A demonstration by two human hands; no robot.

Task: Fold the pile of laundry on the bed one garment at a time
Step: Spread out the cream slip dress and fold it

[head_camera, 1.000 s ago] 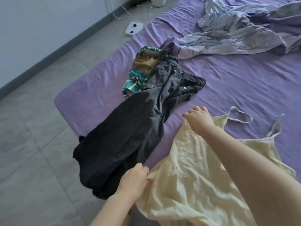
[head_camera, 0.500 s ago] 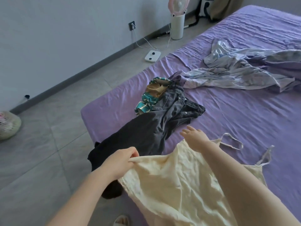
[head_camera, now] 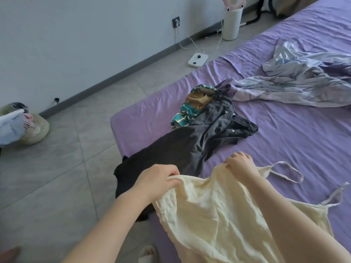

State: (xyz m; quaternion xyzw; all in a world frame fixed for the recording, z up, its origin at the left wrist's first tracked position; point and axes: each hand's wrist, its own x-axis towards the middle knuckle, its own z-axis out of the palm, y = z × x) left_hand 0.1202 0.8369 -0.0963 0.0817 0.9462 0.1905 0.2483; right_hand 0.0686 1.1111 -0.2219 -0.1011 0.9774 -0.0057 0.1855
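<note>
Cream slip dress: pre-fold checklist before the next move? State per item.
1. Left hand has the hem edge of the cream slip dress pinched: ok.
2. Right hand on the dress's upper side edge: touching it; a full grip cannot be told.
3. Dress lying flat: not ok, hem side is lifted and the fabric is wrinkled.
4. Straps laid out untangled on the purple sheet: ok.
5. Dress separate from the dark trousers: cannot tell, the edges meet near the left hand.
6. Bare sheet beyond the straps for the fold: ok.
</note>
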